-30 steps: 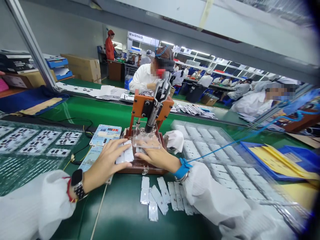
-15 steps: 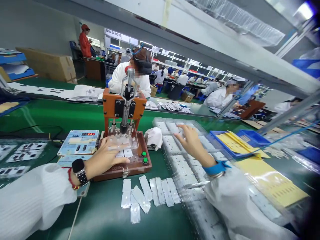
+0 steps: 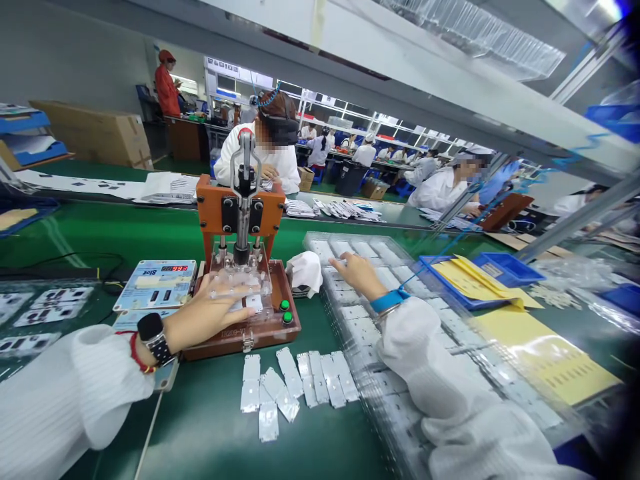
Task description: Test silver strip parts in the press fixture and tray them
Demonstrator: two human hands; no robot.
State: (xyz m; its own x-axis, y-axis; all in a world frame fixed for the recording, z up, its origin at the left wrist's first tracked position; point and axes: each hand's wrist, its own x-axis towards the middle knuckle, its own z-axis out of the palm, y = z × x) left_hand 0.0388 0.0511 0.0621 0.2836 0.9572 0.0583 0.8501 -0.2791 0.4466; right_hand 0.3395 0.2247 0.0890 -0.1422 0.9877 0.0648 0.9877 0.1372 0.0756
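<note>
Grey wall (image 3: 90, 47) at left, brown desk (image 3: 186, 141), black bin (image 3: 349, 179) — pale shelf (image 3: 260, 37) slanting overhead, metal post (image 3: 575, 225) at right

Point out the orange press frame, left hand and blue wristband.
Orange press frame (image 3: 269, 211): head view, right end of its crossbar.
Left hand (image 3: 211, 309): head view, back of the hand.
Blue wristband (image 3: 389, 300): head view, middle of the band.
</note>
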